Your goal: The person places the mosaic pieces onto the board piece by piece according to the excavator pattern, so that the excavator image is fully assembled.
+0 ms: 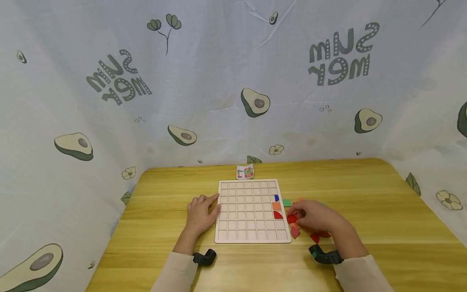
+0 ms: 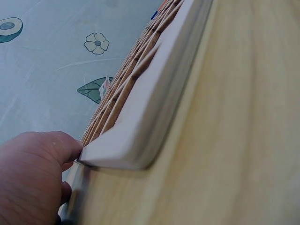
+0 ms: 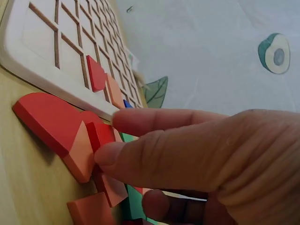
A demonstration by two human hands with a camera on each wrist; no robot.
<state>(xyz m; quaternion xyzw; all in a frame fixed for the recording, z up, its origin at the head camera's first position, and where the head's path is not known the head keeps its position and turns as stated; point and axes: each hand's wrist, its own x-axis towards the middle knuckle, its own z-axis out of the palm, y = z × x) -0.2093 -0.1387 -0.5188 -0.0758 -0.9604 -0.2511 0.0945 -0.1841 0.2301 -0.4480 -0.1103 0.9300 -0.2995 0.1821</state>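
A pale wooden grid board [image 1: 233, 239] lies flat on the table. Its right-hand column holds a blue piece [image 1: 276, 198], an orange square [image 1: 276, 206] and a red quarter-round piece [image 1: 278, 215]. My left hand [image 1: 200, 214] rests at the board's left edge, thumb and index finger extended against it; in the left wrist view the thumb [image 2: 65, 146] touches the rim. Right of the board, my right hand [image 1: 316, 215] is over a loose pile of pieces. Its thumb and index finger pinch a red piece [image 3: 99, 135], partly hidden by the fingertips.
Under and around the right hand lie several loose pieces, among them a green one [image 1: 287, 202], a rose-red one [image 1: 295, 232] and a red one [image 1: 315, 238]. A small patterned card [image 1: 245, 172] stands behind the board. A printed curtain [image 1: 219, 81] closes off the table's back.
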